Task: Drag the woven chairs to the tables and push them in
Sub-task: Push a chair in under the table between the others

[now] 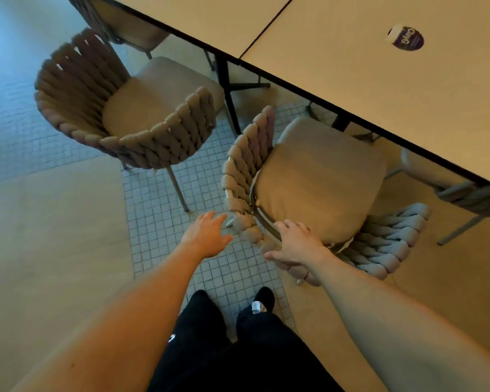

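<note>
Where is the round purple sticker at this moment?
In the head view, the purple sticker sits upper right on the right-hand table top, beyond the chair the right hand rests on.

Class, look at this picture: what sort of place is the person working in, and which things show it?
Probably a café or restaurant dining area. Square tables stand pushed together, several matching woven chairs surround them, and a round printed sticker sits on one tabletop.
</note>
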